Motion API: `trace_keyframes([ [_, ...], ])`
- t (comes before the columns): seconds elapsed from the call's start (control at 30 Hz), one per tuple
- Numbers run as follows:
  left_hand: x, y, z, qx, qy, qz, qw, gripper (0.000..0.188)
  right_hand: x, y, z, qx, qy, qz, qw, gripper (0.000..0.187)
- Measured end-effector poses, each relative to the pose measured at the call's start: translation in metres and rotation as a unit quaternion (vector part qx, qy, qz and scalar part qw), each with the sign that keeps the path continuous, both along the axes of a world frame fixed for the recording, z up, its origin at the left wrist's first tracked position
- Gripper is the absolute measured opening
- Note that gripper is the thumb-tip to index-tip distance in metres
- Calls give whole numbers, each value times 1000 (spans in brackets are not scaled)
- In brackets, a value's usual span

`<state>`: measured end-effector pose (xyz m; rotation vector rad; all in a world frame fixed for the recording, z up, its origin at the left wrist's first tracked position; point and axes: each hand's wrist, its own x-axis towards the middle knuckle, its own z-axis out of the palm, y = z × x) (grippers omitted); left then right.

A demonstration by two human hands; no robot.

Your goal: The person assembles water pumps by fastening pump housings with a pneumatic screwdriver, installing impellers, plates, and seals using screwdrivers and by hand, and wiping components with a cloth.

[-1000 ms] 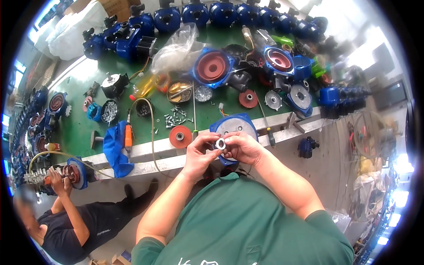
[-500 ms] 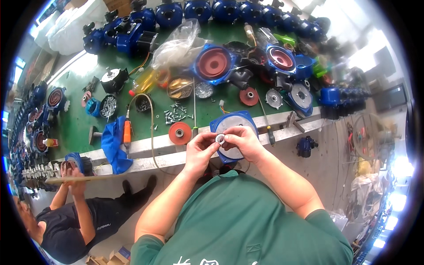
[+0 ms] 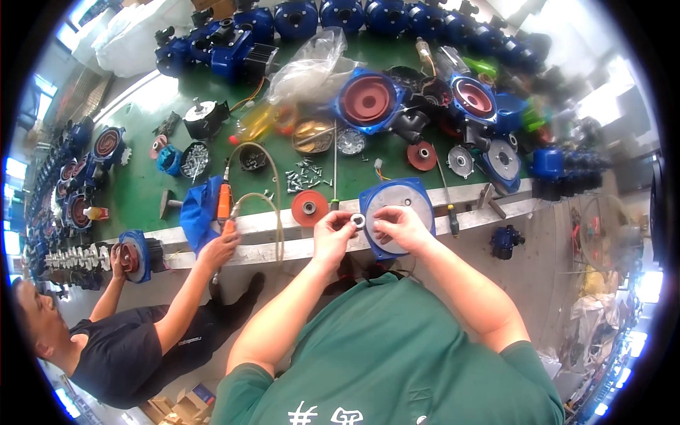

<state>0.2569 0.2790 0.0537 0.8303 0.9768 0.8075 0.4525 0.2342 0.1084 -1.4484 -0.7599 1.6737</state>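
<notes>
Pinched in the fingertips of my left hand (image 3: 336, 235) is a small pale ring (image 3: 358, 222) with a dark opening. My right hand (image 3: 402, 228) is a little to its right, apart from the ring. Its thumb and fingers are curled together, and whatever they may hold is hidden. Behind both hands, at the bench edge, sits a blue motor housing (image 3: 429, 210) with a round grey face. A red impeller disc (image 3: 309, 208) lies left of my left hand, beside a long screwdriver (image 3: 335, 204) with a green handle.
A co-worker's hand (image 3: 221, 246) is at the orange power screwdriver (image 3: 224, 202) and its hose, by a blue cloth (image 3: 200, 214). Loose screws (image 3: 304, 174), a hammer (image 3: 489, 200) and another screwdriver (image 3: 453, 219) lie on the bench. Blue pumps (image 3: 296, 20) line the back.
My hands have moved apart; the ring stays with my left hand. The co-worker's one hand has moved right to the orange tool. The whole view has shifted slightly.
</notes>
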Motion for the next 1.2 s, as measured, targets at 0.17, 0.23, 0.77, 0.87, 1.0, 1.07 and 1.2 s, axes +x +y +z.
trace_keyframes([
  [0.17, -50, 43, -116, 32, 271, 105, 956, 14, 46, -15, -37, 101, -273, -56, 955, 26],
  [0.23, -60, 59, -120, 74, 385, 103, 914, 15, 68, -25, -48, 83, -324, -100, 937, 27],
  [0.77, -66, 65, -99, 291, 545, -57, 785, 31, 77, -40, -68, 77, -459, -94, 880, 28],
  [0.87, -61, 65, -88, 280, 535, -43, 796, 35, 78, -40, -69, 70, -456, -92, 882, 29],
  [1.0, -63, 71, -97, 284, 532, -80, 794, 35, 77, -38, -68, 72, -459, -85, 881, 29],
  [1.07, -62, 71, -102, 265, 523, -61, 808, 33, 77, -37, -67, 57, -461, -80, 882, 30],
  [1.2, -67, 75, -113, 268, 511, -67, 814, 31, 76, -35, -61, 49, -454, -84, 885, 30],
])
